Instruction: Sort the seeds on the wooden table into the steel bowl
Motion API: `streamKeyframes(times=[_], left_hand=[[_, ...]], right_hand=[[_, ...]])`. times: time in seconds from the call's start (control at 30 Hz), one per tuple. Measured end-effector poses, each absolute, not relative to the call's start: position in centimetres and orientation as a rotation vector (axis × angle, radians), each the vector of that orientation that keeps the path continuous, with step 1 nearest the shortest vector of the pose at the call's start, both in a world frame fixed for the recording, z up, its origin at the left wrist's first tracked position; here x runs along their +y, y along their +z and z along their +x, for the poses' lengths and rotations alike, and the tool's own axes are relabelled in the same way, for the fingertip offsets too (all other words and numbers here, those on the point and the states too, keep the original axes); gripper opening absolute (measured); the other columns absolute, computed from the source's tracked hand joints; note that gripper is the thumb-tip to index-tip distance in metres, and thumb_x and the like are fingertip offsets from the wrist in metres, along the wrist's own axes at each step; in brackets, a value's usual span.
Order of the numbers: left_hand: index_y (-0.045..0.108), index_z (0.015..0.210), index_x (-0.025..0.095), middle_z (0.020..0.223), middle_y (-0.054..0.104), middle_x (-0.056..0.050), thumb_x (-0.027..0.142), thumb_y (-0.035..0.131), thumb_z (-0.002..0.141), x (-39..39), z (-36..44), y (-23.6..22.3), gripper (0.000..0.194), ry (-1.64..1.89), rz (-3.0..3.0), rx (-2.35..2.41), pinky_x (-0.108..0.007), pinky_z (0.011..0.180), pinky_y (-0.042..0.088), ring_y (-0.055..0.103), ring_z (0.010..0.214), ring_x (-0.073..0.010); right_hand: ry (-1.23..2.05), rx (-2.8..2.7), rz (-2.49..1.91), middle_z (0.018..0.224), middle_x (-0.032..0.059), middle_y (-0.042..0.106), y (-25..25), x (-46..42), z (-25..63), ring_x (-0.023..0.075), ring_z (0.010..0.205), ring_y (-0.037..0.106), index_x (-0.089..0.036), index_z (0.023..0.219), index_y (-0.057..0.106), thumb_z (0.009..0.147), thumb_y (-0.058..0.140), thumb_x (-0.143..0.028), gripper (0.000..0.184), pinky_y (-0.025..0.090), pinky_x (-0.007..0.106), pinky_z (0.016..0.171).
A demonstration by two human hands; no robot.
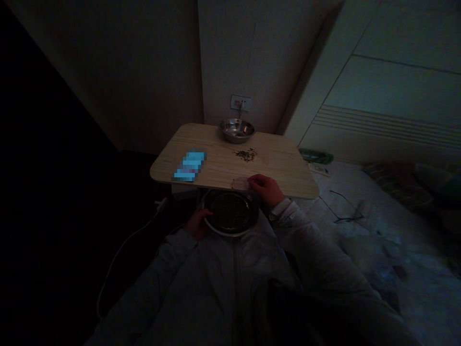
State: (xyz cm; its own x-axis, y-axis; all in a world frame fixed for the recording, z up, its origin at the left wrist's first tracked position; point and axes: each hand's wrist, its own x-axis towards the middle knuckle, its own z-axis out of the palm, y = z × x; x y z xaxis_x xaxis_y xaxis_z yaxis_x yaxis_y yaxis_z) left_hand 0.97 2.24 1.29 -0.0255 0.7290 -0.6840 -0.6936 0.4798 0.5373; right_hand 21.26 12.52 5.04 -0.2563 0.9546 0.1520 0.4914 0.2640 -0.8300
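Observation:
My left hand (199,224) grips the left rim of a round metal bowl (230,213) with dark contents, held just below the near edge of a small wooden table (284,163). My right hand (265,188) rests on the table's near edge with its fingers curled. It touches a small pale flat piece (240,183) lying there. Whether the fingers pinch that piece is too dark to tell. A little heap of dark bits (246,154) lies in the table's middle.
An empty steel bowl (236,129) stands at the table's far edge under a wall socket (240,103). A bright blue blurred card (189,165) lies on the left. A bed with a cable (342,211) and a remote (319,169) is to the right.

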Motion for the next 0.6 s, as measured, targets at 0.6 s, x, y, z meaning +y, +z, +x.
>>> streamKeyframes(times=[0.6], left_hand=[[0.069,0.095,0.013,0.067,0.074,-0.005,0.001,0.047,0.07,2.24,0.84,1.09,0.035,1.113,0.058,1.108,-0.033,0.07,0.059,0.073,0.08,-0.0235]], right_hand=[[0.884,-1.881,-1.315,0.067,0.0008,0.067,4.97,12.5,21.13,0.0141,0.065,0.058,-0.017,0.082,0.068,0.072,0.056,-0.022,0.017,0.045,0.027,0.066]])
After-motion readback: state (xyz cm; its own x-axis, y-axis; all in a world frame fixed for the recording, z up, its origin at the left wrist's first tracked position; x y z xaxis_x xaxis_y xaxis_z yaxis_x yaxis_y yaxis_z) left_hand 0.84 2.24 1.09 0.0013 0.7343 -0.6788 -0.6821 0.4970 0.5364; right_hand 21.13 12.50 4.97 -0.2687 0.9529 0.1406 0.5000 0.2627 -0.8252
